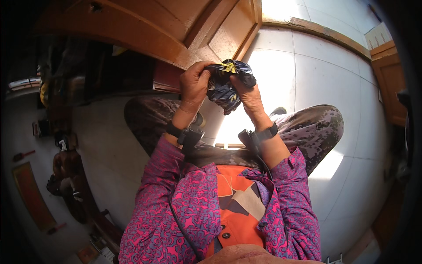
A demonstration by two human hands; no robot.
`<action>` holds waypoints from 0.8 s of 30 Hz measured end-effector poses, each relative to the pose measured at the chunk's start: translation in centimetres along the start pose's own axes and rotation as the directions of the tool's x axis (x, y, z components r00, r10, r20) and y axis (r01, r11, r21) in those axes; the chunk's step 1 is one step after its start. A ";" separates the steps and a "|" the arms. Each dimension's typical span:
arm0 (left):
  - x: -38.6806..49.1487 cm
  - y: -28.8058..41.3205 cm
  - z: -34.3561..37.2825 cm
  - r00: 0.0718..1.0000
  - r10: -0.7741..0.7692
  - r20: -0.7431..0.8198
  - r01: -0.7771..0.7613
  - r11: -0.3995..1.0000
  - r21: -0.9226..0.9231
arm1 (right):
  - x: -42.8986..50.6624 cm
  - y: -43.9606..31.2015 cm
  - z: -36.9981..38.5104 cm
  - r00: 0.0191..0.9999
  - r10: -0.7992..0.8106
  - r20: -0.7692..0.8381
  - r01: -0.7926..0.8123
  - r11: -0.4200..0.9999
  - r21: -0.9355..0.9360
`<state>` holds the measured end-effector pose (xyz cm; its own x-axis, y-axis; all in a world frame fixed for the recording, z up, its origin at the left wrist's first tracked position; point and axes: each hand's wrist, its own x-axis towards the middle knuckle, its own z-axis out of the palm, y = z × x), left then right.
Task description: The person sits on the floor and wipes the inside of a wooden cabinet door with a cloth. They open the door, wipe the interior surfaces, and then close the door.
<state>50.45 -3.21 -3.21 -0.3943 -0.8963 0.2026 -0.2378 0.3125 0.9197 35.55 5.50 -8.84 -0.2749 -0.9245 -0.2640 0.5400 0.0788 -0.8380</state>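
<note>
A bunched piece of dark patterned fabric [226,94], with yellow and white markings, is held up in front of my knees. My left hand [195,84] pinches its upper left edge between thumb and fingers. On the other side, my right hand [247,95] grips the cloth, its thumb lying on the front and its fingers partly hidden behind the folds. Each wrist carries a black strap with a small dark device. What kind of cloth item it is, I cannot tell.
An orange-brown wooden door [227,33] stands just beyond my hands, above a dark red box-like edge [166,77]. Sunlight falls on the pale tiled floor [326,85]. A wooden cabinet [390,84] is at the right. Dark furniture [79,178] lines the left.
</note>
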 end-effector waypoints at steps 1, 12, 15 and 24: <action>0.5 -0.5 -0.4 0.992 -0.116 -0.041 0.106 0.972 -0.209 | 0.1 0.0 -0.2 0.998 -0.005 0.055 0.005 1.000 -0.004; -0.9 -4.4 1.8 0.752 -0.554 0.358 0.656 0.572 -0.492 | -0.1 0.2 -0.2 0.988 0.101 0.120 -0.141 0.905 0.401; -2.7 -3.4 2.6 0.670 -0.578 0.466 0.719 0.346 -0.603 | 0.0 0.1 0.3 0.985 0.149 0.083 -0.171 0.849 0.500; -3.4 -2.9 1.2 0.697 -0.565 0.442 0.707 0.434 -0.559 | -0.4 -0.2 0.7 0.986 0.144 0.089 -0.169 0.878 0.448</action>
<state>51.41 -0.72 -6.91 -0.5330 -0.6618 -0.5272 0.1138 -0.6735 0.7304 36.08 5.57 -8.22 -0.1222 -0.9332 -0.3380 0.8770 0.0579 -0.4769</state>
